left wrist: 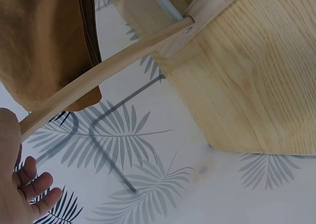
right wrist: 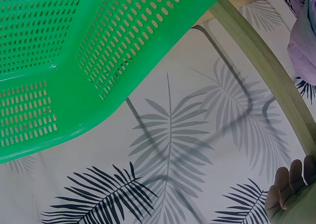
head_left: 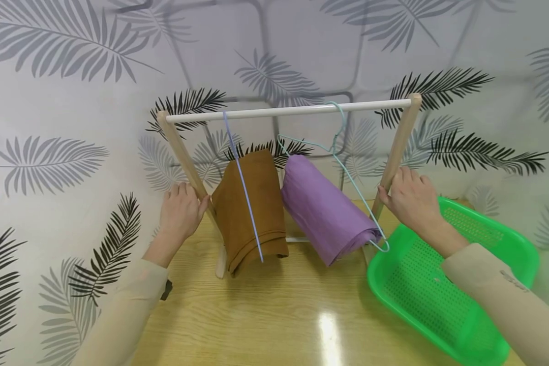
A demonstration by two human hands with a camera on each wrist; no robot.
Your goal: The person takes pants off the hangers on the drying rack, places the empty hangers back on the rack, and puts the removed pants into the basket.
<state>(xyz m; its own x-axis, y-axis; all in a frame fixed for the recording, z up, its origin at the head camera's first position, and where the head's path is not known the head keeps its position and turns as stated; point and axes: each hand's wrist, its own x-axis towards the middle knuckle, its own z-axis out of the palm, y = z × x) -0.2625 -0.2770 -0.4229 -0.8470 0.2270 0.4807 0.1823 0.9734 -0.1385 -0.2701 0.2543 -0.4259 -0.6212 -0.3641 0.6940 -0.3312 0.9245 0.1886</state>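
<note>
A small wooden clothes rack with a white top bar (head_left: 297, 110) stands on the table. My left hand (head_left: 179, 211) holds its left post (left wrist: 106, 66), thumb against the wood and fingers bent at its outer side. On the other side, my right hand (head_left: 414, 198) holds the right post (head_left: 400, 134). A folded brown cloth (head_left: 251, 208) hangs on a blue hanger (head_left: 243, 183), seen edge-on. To its right, a folded purple cloth (head_left: 325, 206) hangs tilted on a mint-green hanger (head_left: 354, 185). Fingers of the right hand (right wrist: 291, 189) show at the lower right of the right wrist view.
A green perforated basket (head_left: 439, 284) sits on the wood-grain table (head_left: 256, 315), beside the rack's right post and under my right forearm. Behind the rack is a wall covering (head_left: 270, 46) with a leaf print. The table's edge (left wrist: 190, 110) shows in the left wrist view.
</note>
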